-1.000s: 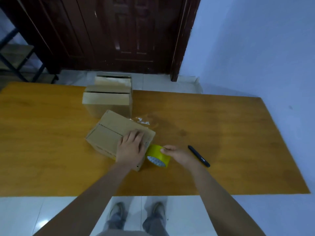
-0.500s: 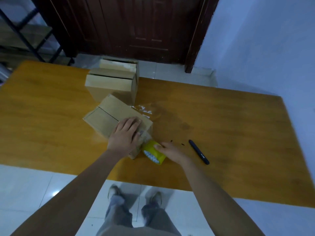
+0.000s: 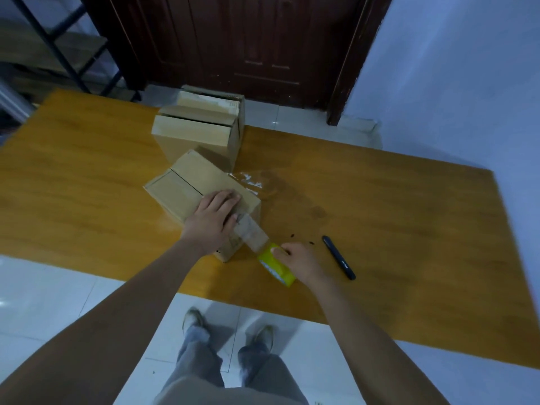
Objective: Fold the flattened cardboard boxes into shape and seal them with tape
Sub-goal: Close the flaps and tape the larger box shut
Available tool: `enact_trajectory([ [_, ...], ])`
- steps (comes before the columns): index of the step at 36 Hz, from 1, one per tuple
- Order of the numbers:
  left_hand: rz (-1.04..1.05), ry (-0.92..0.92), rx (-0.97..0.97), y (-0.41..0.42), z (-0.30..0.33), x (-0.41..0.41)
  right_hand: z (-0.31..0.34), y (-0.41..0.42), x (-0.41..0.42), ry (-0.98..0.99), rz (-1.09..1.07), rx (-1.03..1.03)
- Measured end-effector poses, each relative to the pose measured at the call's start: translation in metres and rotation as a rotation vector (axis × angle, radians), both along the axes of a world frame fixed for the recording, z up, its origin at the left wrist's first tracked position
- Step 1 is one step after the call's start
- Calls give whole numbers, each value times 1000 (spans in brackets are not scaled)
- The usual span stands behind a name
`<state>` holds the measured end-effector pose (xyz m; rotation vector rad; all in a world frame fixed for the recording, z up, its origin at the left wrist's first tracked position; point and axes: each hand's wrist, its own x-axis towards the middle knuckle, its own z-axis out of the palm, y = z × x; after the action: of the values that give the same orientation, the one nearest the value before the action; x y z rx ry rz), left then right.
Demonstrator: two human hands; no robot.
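Orange worktop [image 3: 380,206], near edge. Two folded boxes [image 3: 201,127] stand at the back, apparently finished. One box [image 3: 187,185], flaps closed along a centre seam, lies nearer and is being sealed. The left hand [image 3: 214,219], fingers flat together, presses it down. The right hand [image 3: 301,260] grips the yellow tape roll [image 3: 276,266], a strip [image 3: 252,233] stretched to the box corner. The seam looks mostly untaped.
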<state>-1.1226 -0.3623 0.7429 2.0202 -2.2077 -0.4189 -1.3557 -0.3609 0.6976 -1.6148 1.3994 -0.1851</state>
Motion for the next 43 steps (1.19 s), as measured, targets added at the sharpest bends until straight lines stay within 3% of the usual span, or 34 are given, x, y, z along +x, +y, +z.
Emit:
enact_trajectory([
  [5,10,-64,27,2,1,-3,-7,13,1,27,7,47],
  [10,48,-156,-181,7,2,-12,-7,9,6,9,-23,94],
  [15,103,-213,-190,16,8,-36,-11,8,4,32,1,120],
  [23,162,-351,3,38,-12,-63,-13,18,9,-47,-43,136],
  [31,202,-395,46,33,-16,-74,-5,13,-17,-95,-148,128],
  [35,197,-372,35,35,-17,-72,-22,-8,-60,237,-306,-102],
  [38,203,-359,43,36,-18,-72,-29,-14,-87,537,-281,-56],
  [43,214,-359,20,35,-22,-72,-40,-13,-102,677,-174,-61],
])
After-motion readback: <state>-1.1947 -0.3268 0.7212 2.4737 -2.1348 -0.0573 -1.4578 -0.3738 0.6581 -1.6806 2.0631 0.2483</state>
